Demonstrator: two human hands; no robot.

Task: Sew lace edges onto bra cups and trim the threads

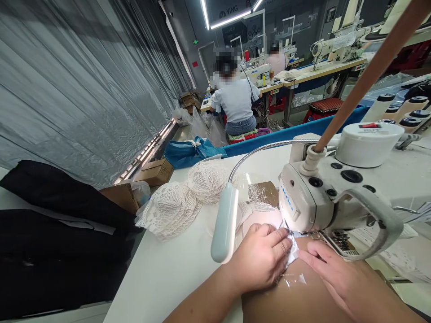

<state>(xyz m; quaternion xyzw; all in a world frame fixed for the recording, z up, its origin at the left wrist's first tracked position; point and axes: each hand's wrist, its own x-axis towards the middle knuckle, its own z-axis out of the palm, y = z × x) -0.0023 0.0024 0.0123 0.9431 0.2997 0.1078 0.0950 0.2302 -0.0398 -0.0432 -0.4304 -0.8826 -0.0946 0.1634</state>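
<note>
Head view: white fabric (pixel 293 255) by the JUKI sewing machine (pixel 303 197).
My left hand (pixel 264 255), fingers together, grips it down; my right hand (pixel 336 271), fingers apart, meets its right edge. If it slips, my left fingertips could stray under the machine.

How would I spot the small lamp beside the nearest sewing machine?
Find the white JUKI sewing machine at the front. Follow the curved silver metal neck arching over the white table. At its tip hangs the grey-green, paddle-shaped lamp, smooth beside lacy white cups.
</note>
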